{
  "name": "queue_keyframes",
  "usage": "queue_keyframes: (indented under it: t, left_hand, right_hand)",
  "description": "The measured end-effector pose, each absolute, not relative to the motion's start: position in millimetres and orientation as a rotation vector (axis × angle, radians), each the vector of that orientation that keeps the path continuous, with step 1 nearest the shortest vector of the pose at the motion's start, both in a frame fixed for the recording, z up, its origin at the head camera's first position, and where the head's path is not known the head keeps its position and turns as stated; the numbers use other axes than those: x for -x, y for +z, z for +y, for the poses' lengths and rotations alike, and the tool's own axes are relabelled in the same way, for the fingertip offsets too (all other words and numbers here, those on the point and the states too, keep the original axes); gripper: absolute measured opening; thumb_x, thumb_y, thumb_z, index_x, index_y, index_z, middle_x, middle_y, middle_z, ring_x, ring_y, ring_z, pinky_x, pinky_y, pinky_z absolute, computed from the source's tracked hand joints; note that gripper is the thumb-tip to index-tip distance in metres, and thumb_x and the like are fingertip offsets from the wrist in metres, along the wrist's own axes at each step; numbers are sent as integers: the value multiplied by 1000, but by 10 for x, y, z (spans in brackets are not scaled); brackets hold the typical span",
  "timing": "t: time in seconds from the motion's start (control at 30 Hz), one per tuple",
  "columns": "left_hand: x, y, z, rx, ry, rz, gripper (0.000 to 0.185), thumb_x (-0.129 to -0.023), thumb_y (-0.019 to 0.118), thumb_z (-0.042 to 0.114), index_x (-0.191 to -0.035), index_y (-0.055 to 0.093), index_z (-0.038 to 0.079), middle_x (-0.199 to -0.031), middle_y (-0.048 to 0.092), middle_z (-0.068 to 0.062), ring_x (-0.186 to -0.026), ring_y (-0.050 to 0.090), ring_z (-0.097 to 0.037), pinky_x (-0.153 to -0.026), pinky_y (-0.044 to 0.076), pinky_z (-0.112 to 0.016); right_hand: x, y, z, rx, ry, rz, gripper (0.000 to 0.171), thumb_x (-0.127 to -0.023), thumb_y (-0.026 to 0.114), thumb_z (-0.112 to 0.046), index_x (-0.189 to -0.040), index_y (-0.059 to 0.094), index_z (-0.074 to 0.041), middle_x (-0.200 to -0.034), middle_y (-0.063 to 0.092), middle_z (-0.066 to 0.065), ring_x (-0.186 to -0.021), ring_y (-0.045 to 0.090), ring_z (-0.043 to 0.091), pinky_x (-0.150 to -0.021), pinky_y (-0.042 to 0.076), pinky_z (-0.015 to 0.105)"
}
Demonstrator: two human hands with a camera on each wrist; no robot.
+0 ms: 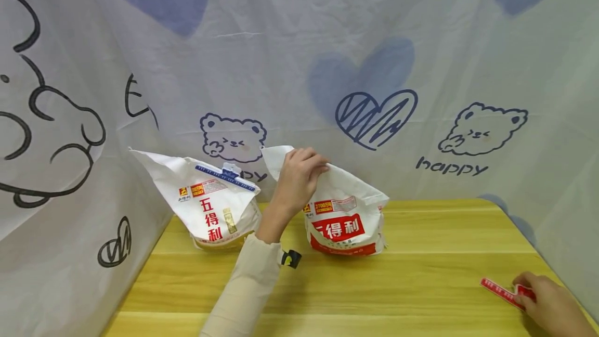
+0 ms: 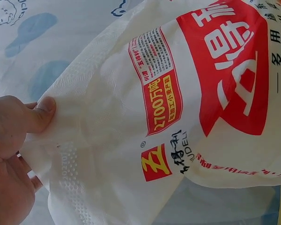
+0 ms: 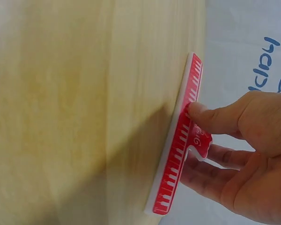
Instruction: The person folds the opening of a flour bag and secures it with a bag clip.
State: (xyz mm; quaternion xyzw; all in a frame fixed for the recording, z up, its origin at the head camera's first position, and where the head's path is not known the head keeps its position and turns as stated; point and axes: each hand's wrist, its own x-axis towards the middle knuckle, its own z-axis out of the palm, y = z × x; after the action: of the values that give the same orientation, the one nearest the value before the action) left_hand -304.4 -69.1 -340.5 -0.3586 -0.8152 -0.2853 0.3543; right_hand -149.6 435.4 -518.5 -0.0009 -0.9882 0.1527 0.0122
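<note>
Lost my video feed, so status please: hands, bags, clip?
Left hand pinches the open top of the right bag. Right hand holds the red clip at the table edge. Left bag already clipped blue. Nothing between them.

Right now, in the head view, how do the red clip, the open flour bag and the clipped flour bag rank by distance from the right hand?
1. Red clip, pinched in the right hand, bottom right.
2. Open flour bag, table centre.
3. Clipped flour bag, far left.

Bags point(image 1: 343, 217) left — clip point(image 1: 503, 291) right (table point(image 1: 421, 285))
</note>
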Motion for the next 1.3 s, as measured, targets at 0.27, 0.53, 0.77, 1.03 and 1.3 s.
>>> queue_keyframes:
  t: [0.27,0.53,0.77,1.03,1.3]
  left_hand:
    - [3047,-3401,-693,937,-738,-2087,7,-95,72,7,-100,77,9,-94,68,-1,-91,61,-21,-98,43,-42]
    - [3048,-3387,-683,926,-762,-2064,5,-93,75,9,-98,76,8,-93,69,-2,-91,60,-21,-98,44,-41]
    - [3031,-3380,-679,903,-746,-2055,8,-91,77,11,-98,78,8,-92,68,-2,-91,61,-21,-112,37,-45]
    - [3040,-3375,-694,925,-708,-2056,11,-92,73,6,-101,78,9,-93,67,-2,-92,61,-21,-121,25,-49]
    - [3045,-3401,-703,930,-737,-2031,9,-91,76,5,-100,78,8,-93,68,-2,-93,61,-21,-121,26,-48]
  right_hand:
    - [1503,-5077,4295,5,465,-3098,20,-79,76,7,-93,61,5,-81,65,7,-74,61,28,-67,54,53]
    - [1526,-4926,4221,-50,457,-3023,27,-79,80,5,-99,64,15,-88,68,18,-80,65,36,-69,55,56]
    - [1546,-4819,4161,-124,402,-2905,24,-75,81,4,-93,67,11,-82,67,15,-75,63,34,-67,54,57]
    - [1601,-4669,4014,-88,429,-2850,27,-77,82,-1,-95,66,12,-84,64,20,-74,63,36,-62,54,55]
    - [1650,-4551,3815,-100,495,-2730,28,-76,83,-3,-97,69,10,-86,69,20,-68,68,33,-59,54,48]
